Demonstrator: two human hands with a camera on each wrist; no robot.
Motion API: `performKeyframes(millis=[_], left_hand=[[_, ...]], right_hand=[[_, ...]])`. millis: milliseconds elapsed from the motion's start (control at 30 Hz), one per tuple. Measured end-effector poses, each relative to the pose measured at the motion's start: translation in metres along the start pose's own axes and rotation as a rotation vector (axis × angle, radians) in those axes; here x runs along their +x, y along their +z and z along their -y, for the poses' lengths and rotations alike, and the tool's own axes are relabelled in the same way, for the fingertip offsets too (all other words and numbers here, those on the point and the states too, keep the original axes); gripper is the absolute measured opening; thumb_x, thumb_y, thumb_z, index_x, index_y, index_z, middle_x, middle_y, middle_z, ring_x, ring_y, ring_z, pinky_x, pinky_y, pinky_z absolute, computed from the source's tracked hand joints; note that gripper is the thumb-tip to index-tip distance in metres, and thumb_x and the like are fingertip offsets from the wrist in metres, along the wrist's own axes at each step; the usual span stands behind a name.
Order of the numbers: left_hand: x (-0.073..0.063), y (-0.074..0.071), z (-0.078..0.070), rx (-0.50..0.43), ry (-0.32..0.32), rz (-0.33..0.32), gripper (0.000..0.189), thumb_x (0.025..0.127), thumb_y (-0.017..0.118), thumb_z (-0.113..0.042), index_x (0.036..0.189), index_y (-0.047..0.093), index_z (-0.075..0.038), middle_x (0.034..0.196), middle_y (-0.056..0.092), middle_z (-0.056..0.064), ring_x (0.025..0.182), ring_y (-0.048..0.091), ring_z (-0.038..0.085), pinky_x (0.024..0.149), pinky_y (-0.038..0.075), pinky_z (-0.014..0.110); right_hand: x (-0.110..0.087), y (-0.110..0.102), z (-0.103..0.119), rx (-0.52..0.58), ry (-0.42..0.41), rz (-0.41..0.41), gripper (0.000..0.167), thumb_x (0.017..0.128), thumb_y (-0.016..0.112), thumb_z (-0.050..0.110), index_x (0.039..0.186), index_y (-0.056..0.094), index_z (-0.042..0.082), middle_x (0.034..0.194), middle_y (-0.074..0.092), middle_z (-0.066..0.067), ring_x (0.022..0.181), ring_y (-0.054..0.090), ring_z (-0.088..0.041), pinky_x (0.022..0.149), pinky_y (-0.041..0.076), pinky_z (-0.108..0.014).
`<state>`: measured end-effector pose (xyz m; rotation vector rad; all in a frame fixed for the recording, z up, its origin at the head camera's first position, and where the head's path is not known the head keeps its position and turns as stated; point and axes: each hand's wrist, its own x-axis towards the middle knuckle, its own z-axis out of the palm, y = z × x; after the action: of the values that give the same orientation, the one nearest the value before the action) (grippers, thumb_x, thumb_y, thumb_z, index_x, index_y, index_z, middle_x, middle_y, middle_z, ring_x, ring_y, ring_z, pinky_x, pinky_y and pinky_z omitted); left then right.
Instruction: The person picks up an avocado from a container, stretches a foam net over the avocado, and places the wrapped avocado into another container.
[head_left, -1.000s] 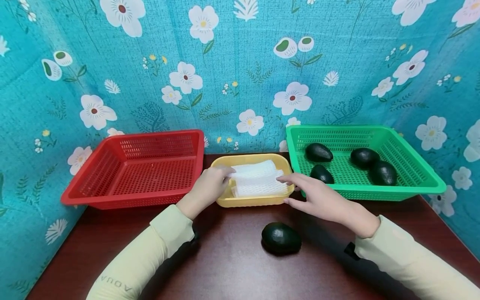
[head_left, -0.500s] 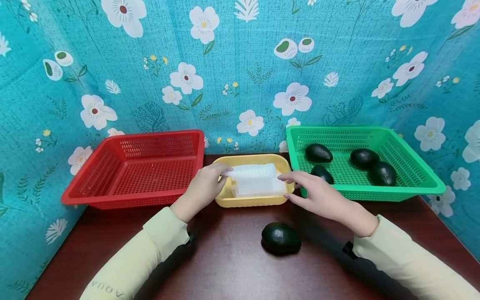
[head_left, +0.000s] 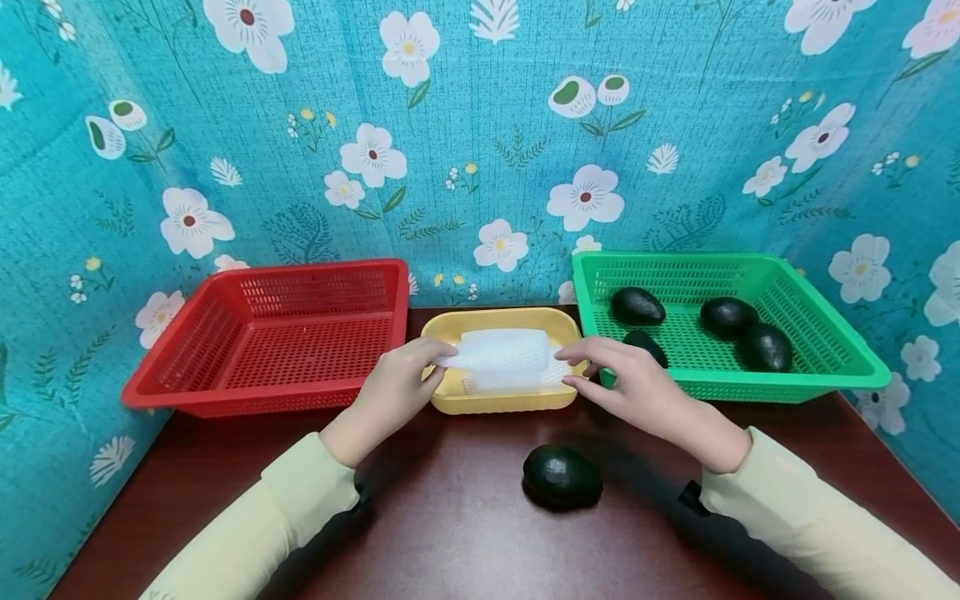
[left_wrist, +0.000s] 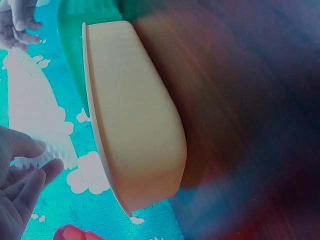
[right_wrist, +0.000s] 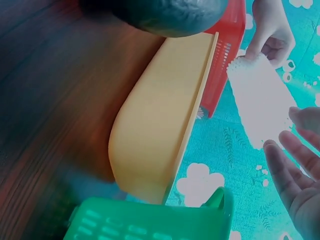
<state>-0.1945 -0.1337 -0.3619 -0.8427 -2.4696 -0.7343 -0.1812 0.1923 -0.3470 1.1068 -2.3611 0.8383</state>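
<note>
My left hand [head_left: 386, 392] pinches one end of a white foam net sleeve [head_left: 498, 357] between thumb and fingers. The sleeve is stretched flat above the yellow basket [head_left: 502, 404], and in the left wrist view the sleeve [left_wrist: 32, 95] spans toward the other hand. Loosely bent and spread, the fingers of my right hand [head_left: 645, 387] are right at its other end; in the right wrist view the right hand [right_wrist: 300, 175] shows a gap between thumb and fingers. More white foam netting lies in the basket beneath. One dark avocado [head_left: 562, 477] rests on the table in front.
A red basket [head_left: 262, 396] stands at the left with nothing in it. At the right, a green basket [head_left: 720, 387] holds several avocados [head_left: 765, 346]. A blue flowered cloth [head_left: 480, 150] hangs behind the dark wooden table [head_left: 465, 517].
My left hand has drawn left and toward me, bringing the pinched sleeve with it over the basket. The right hand has shifted only slightly. The avocados and baskets stay put.
</note>
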Motion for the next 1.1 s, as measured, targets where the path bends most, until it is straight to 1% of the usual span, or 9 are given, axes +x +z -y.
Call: performKeyframes(millis=[133,267,367,467,567,633,800,1033,1100], left_hand=[[-0.005,0.001,-0.002,0.009,-0.011,0.009,0.026,0.083,0.084,0.000,0.108,0.076,-0.004,0.106,0.074,0.010,0.097,0.071,0.024,0.086,0.059,0.038],[-0.009,0.001,-0.004,0.001,-0.044,0.000,0.028,0.083,0.084,0.001,0.109,0.076,-0.005,0.107,0.074,0.009,0.098,0.071,0.023,0.086,0.059,0.038],[-0.011,-0.001,-0.006,-0.019,-0.075,-0.015,0.029,0.082,0.084,0.002,0.109,0.075,-0.006,0.107,0.073,0.009,0.095,0.069,0.023,0.084,0.060,0.037],[-0.012,-0.001,-0.009,-0.049,-0.089,-0.020,0.029,0.082,0.083,0.004,0.107,0.075,-0.006,0.107,0.073,0.009,0.091,0.067,0.022,0.078,0.060,0.036],[-0.013,0.000,-0.013,-0.077,-0.075,-0.015,0.029,0.081,0.083,0.005,0.107,0.074,-0.005,0.107,0.073,0.010,0.089,0.066,0.021,0.077,0.060,0.034],[-0.013,0.001,-0.015,-0.083,-0.058,-0.013,0.030,0.080,0.084,0.006,0.107,0.074,-0.004,0.107,0.073,0.010,0.090,0.068,0.020,0.079,0.061,0.035],[-0.013,0.007,-0.016,-0.112,-0.045,-0.016,0.033,0.079,0.085,0.006,0.107,0.072,-0.004,0.107,0.073,0.009,0.092,0.069,0.020,0.081,0.060,0.035],[-0.017,0.010,-0.020,-0.154,0.030,-0.031,0.032,0.078,0.084,0.010,0.103,0.069,-0.002,0.107,0.072,0.011,0.090,0.069,0.022,0.078,0.061,0.036],[-0.017,0.010,-0.021,-0.157,0.041,-0.019,0.031,0.078,0.084,0.009,0.102,0.068,-0.002,0.104,0.072,0.011,0.087,0.067,0.021,0.076,0.061,0.036]], right_hand=[[0.004,0.003,0.003,0.019,-0.029,-0.002,0.036,0.080,0.083,-0.006,0.111,0.072,0.007,0.106,0.073,-0.004,0.075,0.067,-0.008,0.066,0.060,-0.032],[0.006,0.004,0.007,0.047,0.007,0.013,0.034,0.082,0.082,-0.006,0.111,0.070,0.007,0.102,0.072,-0.003,0.076,0.069,-0.009,0.066,0.060,-0.032],[0.008,0.004,0.008,0.064,0.023,-0.003,0.031,0.081,0.082,-0.007,0.105,0.068,0.006,0.103,0.072,-0.004,0.075,0.069,-0.010,0.066,0.060,-0.032],[0.009,0.005,0.008,0.076,-0.010,-0.018,0.033,0.079,0.083,-0.009,0.103,0.067,0.007,0.103,0.072,-0.004,0.077,0.069,-0.010,0.066,0.060,-0.029],[0.010,0.006,0.007,0.074,-0.056,-0.022,0.035,0.079,0.084,-0.007,0.105,0.066,0.008,0.100,0.068,-0.002,0.077,0.068,-0.009,0.066,0.058,-0.025],[0.010,0.007,0.007,0.072,-0.078,-0.033,0.037,0.078,0.085,-0.006,0.106,0.066,0.008,0.098,0.065,-0.001,0.077,0.067,-0.009,0.065,0.057,-0.023],[0.011,0.008,0.008,0.066,-0.095,-0.057,0.037,0.077,0.086,-0.006,0.104,0.067,0.009,0.099,0.063,-0.001,0.074,0.065,-0.007,0.062,0.057,-0.026],[0.008,0.010,0.009,0.102,-0.116,-0.017,0.033,0.078,0.080,-0.012,0.095,0.064,0.011,0.095,0.064,0.001,0.079,0.063,-0.009,0.070,0.054,-0.015],[0.007,0.011,0.010,0.120,-0.133,-0.012,0.034,0.079,0.078,-0.015,0.093,0.064,0.012,0.092,0.063,0.001,0.079,0.063,-0.010,0.071,0.055,-0.016]])
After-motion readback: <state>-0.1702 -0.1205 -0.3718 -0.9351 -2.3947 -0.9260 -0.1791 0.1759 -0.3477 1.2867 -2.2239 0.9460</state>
